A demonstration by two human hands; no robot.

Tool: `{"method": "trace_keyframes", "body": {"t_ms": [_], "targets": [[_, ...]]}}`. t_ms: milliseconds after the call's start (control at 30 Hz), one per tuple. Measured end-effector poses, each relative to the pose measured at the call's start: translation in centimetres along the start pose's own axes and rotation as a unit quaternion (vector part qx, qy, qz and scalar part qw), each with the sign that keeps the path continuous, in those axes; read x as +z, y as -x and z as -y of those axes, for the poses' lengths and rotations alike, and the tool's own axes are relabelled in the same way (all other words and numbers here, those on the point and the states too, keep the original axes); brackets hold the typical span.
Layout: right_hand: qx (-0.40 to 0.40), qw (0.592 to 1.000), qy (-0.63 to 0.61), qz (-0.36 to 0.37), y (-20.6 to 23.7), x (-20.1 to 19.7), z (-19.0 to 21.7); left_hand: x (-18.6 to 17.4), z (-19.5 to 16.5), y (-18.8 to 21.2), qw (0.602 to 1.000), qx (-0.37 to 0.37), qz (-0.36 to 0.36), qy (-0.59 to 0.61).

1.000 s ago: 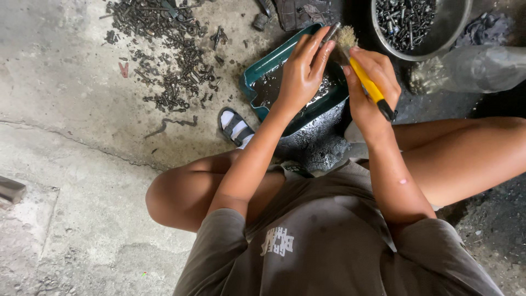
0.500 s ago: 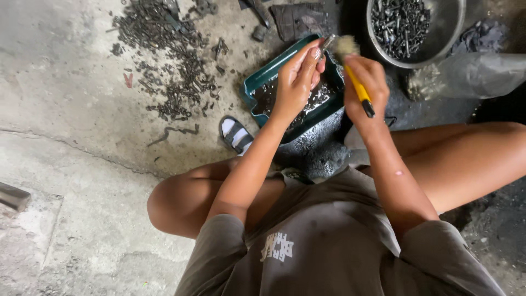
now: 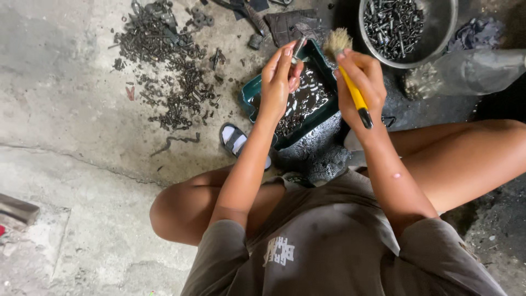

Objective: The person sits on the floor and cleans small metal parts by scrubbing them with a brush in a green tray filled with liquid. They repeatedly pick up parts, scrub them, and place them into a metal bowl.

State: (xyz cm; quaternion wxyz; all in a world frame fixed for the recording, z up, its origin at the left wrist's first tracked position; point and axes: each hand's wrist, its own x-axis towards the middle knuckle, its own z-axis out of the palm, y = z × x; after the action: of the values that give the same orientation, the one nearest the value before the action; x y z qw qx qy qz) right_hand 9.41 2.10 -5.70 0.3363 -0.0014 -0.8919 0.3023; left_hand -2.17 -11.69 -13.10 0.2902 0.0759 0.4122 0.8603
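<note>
the person is squatting on the concrete floor (image 3: 82, 109) and cleaning small metal parts. the left hand (image 3: 278, 79) is pinching a single bolt (image 3: 298, 48) between closed fingertips, holding it up over the far edge of the green tray (image 3: 247, 101). the right hand (image 3: 359, 82) is wrapped tight around the yellow handle of one brush (image 3: 345, 66), whose pale bristles are pointing far, just right of the bolt and not clearly touching it.

by my reading the work is somewhere in the middle: the tray is holding dark liquid with many parts lying in it, and the round metal bowl (image 3: 446, 33) at far right is holding a heap of bolts, too many to count. a loose pile of hardware (image 3: 164, 60) is spreading over the floor at far left, also beyond counting; i cannot tell which heap is cleaned and which is waiting.

counted: one tray, one bowl, one brush, one bolt in hand, one sandal (image 3: 234, 140) showing near the tray.
</note>
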Motion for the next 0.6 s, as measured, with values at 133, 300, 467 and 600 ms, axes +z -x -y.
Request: {"method": "trace_keyframes", "body": {"t_ms": [133, 300, 467, 600], "targets": [[0.066, 0.996, -0.054, 0.033, -1.1, 0.3, 0.2, 0.5, 0.7, -0.1, 1.000, -0.003, 0.016, 0.000], [0.031, 0.995, -0.046, 0.088, -1.9, 1.4, -1.2, -0.3, 3.2, -0.5, 0.994, -0.004, 0.037, -0.101], [0.110, 0.987, -0.015, 0.118, 2.3, 4.2, -4.4, -2.5, 5.3, -2.0, 0.944, 0.036, 0.013, -0.327], [0.476, 0.807, -0.342, 0.067, 7.2, 9.5, -5.9, -4.3, 6.1, -1.8, 0.686, -0.098, 0.013, -0.721]]}}
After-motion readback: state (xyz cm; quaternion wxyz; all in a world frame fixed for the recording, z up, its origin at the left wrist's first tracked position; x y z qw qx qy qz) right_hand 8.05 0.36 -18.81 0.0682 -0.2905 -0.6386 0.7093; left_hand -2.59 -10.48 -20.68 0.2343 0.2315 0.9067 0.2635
